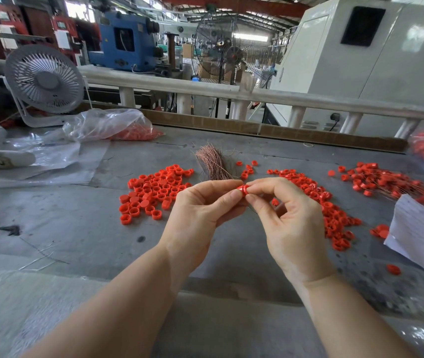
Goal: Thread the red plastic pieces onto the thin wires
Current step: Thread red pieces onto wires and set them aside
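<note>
A small red plastic ring-shaped piece (pixel 243 189) is pinched between the fingertips of both hands, held up above the grey table (pixel 76 228). The left hand (pixel 200 210) has its thumb and forefinger curled onto the near-left side of the piece; the right hand (pixel 290 218) closes its thumb and forefinger on the other side, with its remaining fingers (pixel 306 195) arched loosely behind. Whether a wire already passes through the piece cannot be told; only a faint dark line shows just under the fingers.

Directly beyond the fingers lies a bundle of thin copper-coloured wires (pixel 213 161), fanned out at its far end and running toward the hands. To the left of the fingers sits a dense pile of loose red plastic caps (pixel 151 192), most with their open side up. To the right of the fingers a longer strip of red pieces (pixel 321 202) runs down past the right hand, and farther right a heap of red pieces with thin wires among them (pixel 386 182) spreads toward a white sheet of paper (pixel 417 228). A few single red pieces (pixel 248 169) lie scattered just beyond the fingers, beside the wire bundle.

Far to the left beyond the fingers, a clear plastic bag holding more red pieces (pixel 118 127) lies on the table near a small grey desk fan (pixel 44 81).
</note>
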A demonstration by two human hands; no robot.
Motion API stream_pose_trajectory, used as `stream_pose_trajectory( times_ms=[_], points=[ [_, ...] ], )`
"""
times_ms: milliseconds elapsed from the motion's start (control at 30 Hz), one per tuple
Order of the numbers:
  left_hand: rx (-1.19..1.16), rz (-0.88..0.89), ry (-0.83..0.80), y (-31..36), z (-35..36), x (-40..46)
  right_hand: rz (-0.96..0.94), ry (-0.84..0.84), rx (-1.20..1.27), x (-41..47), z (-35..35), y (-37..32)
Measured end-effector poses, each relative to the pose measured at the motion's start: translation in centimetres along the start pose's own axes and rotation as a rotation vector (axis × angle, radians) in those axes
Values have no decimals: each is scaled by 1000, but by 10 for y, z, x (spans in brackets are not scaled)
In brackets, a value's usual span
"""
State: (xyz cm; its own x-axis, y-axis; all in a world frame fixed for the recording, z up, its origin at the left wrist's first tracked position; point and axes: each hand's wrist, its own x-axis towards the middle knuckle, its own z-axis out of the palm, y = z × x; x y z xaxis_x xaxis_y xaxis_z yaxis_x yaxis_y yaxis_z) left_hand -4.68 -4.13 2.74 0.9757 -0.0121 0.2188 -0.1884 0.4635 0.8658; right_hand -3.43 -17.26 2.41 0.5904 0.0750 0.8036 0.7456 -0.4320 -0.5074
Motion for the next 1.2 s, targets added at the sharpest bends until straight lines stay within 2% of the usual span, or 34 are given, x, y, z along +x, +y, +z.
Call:
stream_pose_trajectory(
  times_ms=[800, 1200],
  points=[
    [-4, 13, -3, -1, -1, 0, 24, 6, 28, 0, 1, -1],
    [-40, 6, -14, -1, 1, 0, 88, 30, 165, 1, 2, -5]
  ],
)
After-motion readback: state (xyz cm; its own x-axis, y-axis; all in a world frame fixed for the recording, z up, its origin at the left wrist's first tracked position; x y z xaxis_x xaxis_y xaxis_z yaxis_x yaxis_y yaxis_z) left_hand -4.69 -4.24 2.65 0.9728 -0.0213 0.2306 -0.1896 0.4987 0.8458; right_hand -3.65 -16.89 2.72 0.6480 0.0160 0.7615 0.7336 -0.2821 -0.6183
